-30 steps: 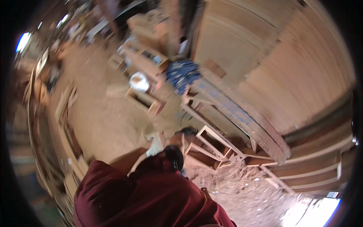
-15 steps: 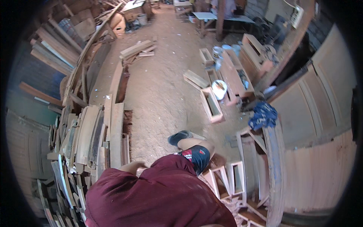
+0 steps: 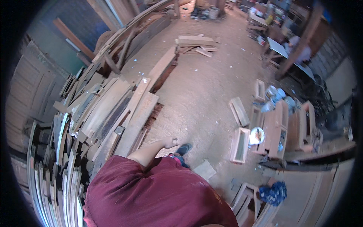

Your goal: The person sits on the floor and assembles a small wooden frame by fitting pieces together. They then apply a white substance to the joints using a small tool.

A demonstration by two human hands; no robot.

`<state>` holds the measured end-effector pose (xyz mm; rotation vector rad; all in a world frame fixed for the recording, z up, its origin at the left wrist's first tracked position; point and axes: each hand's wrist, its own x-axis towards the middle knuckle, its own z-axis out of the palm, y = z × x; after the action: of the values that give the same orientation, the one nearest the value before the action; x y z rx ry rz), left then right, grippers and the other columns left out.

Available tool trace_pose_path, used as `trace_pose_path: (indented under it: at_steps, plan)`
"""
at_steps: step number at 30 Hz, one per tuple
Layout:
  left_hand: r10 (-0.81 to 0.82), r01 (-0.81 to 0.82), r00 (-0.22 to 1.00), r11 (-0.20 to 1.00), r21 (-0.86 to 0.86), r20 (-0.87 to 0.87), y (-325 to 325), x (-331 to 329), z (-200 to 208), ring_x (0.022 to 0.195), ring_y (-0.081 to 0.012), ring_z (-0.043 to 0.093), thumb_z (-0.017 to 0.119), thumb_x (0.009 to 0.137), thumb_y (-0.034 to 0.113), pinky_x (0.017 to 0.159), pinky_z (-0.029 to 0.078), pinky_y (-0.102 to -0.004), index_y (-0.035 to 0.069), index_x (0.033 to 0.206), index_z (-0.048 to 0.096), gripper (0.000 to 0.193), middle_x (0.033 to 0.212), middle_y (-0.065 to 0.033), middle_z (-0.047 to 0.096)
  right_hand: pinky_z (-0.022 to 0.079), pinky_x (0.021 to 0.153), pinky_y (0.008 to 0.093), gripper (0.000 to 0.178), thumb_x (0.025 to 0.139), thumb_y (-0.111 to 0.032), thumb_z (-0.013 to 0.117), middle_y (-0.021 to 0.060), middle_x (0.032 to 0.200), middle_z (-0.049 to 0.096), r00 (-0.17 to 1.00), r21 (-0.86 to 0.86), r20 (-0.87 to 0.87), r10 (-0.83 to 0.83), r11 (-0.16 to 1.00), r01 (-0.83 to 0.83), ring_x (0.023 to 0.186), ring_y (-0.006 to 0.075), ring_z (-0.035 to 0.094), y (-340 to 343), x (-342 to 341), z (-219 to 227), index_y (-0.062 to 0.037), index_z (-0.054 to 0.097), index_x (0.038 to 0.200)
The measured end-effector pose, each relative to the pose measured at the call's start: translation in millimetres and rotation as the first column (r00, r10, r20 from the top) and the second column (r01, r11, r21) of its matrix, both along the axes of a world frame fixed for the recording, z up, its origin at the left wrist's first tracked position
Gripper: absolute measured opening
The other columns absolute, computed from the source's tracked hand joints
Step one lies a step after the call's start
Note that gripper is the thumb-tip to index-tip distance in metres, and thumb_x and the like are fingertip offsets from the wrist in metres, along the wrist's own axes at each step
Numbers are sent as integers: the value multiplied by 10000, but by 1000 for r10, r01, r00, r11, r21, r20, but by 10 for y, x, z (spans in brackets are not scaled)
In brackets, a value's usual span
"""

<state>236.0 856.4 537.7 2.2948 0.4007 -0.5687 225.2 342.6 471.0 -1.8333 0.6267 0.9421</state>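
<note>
My left hand (image 3: 171, 142) hangs in front of my maroon shirt (image 3: 159, 193), its fingers curled in, and nothing shows in its grasp. Below it are my foot in a dark shoe (image 3: 184, 148) and the dirt floor (image 3: 181, 102). Close to the left forearm lie long planks (image 3: 140, 122), not touched by it. My right hand is hidden from view behind my body. Right of my shirt, a flat pale board (image 3: 204, 170) rests on the ground near a wooden frame (image 3: 245, 199).
Stacked boards (image 3: 102, 109) crowd the left side. Open wooden boxes (image 3: 240, 145), a white bucket (image 3: 256, 135) and larger cabinet-like pieces (image 3: 281, 117) stand right. A dark blue patterned cloth (image 3: 273, 193) lies near panels. Short planks (image 3: 196, 41) lie farther ahead; a post (image 3: 300, 41) rises beyond.
My view has swung left, so the boxes and bucket sit farther right. The left forearm and hand now show more fully. The two upright box frames by my right side have dropped out of view.
</note>
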Motion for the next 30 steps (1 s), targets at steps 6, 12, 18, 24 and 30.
trace_pose_path:
  at_steps: [6, 12, 18, 24, 30]
  plan:
    - [340, -317, 902, 940, 127, -265, 1767, -657, 135, 1134, -369, 611, 524, 922, 520, 996, 470, -420, 76, 1279, 605, 575, 1231, -195, 642, 406, 393, 290, 361, 995, -328, 436, 32, 656, 583, 986, 36, 58, 159, 986, -161, 481, 134, 538, 1071, 1417, 204, -73, 634, 1158]
    - [901, -871, 430, 433, 232, -66, 2098, -1938, -127, 965, -396, 671, 554, 917, 458, 854, 510, -451, 38, 1087, 660, 465, 1006, -259, 687, 402, 381, 289, 378, 1004, -326, 419, 32, 649, 585, 946, 353, 224, 236, 885, -304, 465, 134, 537, 2446, 2691, 517, -70, 629, 1186]
    - [941, -955, 296, 296, 27, 162, 957, -2063, 129, 886, -382, 677, 621, 905, 344, 796, 512, -465, 38, 1112, 614, 370, 986, -239, 685, 487, 630, 295, 299, 946, -105, 433, 50, 846, 676, 656, 63, 316, 686, 675, -736, 703, 137, 586, 4273, 3390, 646, -42, 691, 1083]
    - [959, -989, -141, -124, -82, 245, 857, -1777, 489, 779, -278, 675, 622, 908, 193, 721, 525, -404, 30, 1084, 542, 252, 893, -183, 665, 509, 796, 337, 268, 964, -154, 485, 101, 970, 722, 120, -78, 492, 862, 181, -980, 879, 181, 655, 5939, 3813, -132, -21, 702, 1047]
    - [835, -857, -507, -516, -14, 214, 910, -1515, 519, 721, -212, 636, 542, 978, 177, 611, 545, -326, -23, 1168, 475, 284, 939, -157, 599, 514, 828, 371, 307, 930, -322, 612, 156, 966, 718, -116, -200, 388, 915, -39, -979, 915, 246, 683, 8100, 3865, -488, -50, 687, 1050]
